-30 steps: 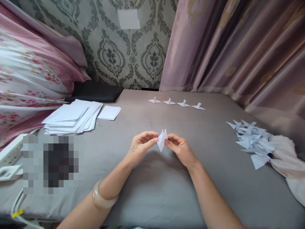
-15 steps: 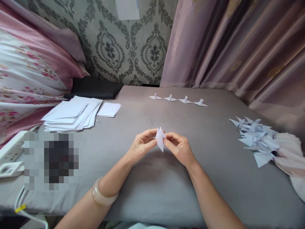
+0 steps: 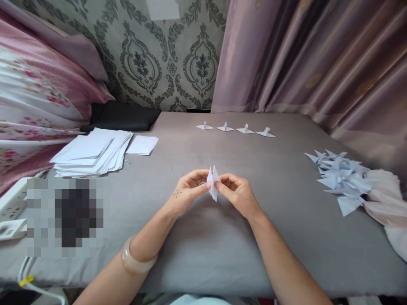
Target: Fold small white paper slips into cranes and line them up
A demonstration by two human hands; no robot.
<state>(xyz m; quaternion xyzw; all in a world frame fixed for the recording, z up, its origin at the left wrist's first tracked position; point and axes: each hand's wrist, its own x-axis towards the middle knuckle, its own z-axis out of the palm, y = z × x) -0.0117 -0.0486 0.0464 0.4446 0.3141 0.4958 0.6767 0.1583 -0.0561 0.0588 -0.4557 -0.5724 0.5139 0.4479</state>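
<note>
Between my two hands is a small folded white paper piece [image 3: 213, 186], narrow and pointed at top and bottom, with two tips standing apart at the top. My left hand [image 3: 188, 189] pinches its left side between thumb and fingers. On the other side, the thumb and fingers of my right hand [image 3: 238, 191] grip its right part. Both hands are closed on the paper above the middle of the grey cloth surface [image 3: 222, 250]. The fingertips behind the paper are partly hidden.
Several folded paper birds [image 3: 225, 127] stand in a row at the back. More lie heaped [image 3: 345, 176] at the right, beside pale fabric [image 3: 384, 199]. At the left are a stack of white paper [image 3: 92, 152], a smaller stack [image 3: 142, 145], a black folded item [image 3: 122, 116] and a power strip [image 3: 14, 201].
The folded paper has turned a little in my fingers, and its layers now stand apart with a gap between them. Both hands keep their hold. The view has shifted slightly.
</note>
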